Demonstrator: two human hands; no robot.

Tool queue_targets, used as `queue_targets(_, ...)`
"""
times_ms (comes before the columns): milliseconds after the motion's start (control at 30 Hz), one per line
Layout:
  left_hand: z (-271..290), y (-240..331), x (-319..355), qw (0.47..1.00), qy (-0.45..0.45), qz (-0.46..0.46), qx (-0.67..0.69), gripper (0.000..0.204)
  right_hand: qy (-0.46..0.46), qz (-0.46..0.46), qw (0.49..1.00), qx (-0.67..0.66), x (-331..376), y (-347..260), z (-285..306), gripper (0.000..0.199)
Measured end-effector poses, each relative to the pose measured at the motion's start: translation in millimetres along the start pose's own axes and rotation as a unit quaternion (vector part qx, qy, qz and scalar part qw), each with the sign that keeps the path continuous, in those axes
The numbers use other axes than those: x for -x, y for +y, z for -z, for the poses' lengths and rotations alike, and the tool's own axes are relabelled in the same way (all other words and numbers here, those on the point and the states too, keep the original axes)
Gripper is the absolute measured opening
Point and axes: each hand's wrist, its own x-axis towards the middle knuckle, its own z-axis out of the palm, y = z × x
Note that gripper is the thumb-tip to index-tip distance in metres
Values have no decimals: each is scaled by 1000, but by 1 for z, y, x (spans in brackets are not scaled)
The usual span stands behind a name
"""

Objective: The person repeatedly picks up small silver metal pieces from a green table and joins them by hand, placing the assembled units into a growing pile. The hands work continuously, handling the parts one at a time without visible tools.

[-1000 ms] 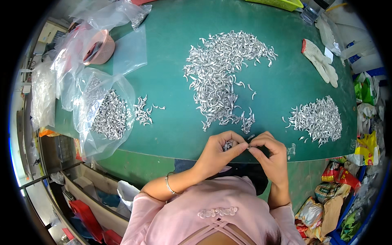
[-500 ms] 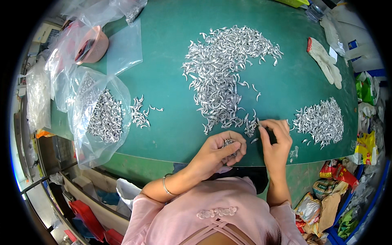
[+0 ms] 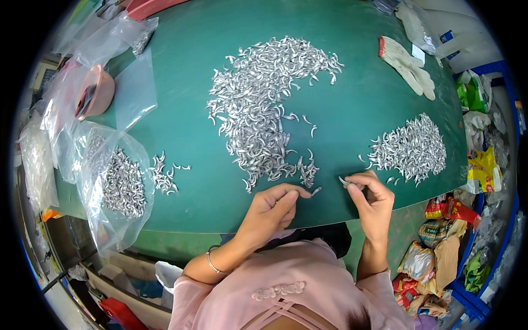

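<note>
Small curved silver metallic pieces lie heaped beyond left hand's fingers, on green surface. Right hand's fingers pinch one silver piece; left fingers curled, can't tell if gripping.

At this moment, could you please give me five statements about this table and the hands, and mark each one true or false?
1. The right hand pinches a silver piece. True.
2. The bracelet is on the right forearm. False: the bracelet is on the left forearm.
3. The biggest pile lies between the clear bag and the right pile. True.
4. A hand wears the white glove. False: the white glove lies on the table.
5. The pink container is at the table's left side. True.
</note>
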Motion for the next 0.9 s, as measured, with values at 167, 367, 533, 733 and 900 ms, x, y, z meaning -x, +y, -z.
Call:
queue_targets(167,-5,-2,-2,996,-45,18,-78,27,15,-1,999,43,3,1,12,11)
queue_targets(367,-7,-7,1,994,-50,15,-101,28,16,19,992,127,1,-4,19,12)
queue_targets(533,-8,-4,1,986,-62,28,-152,27,103,40,985,129,-3,2,35,13)
queue_targets(733,-14,3,0,974,-59,14,-217,25,11,15,998,62,1,-2,26,12)
queue_targets(900,-3,-6,3,978,-59,-2,-199,25,-25,24,996,79,0,-7,11,12)
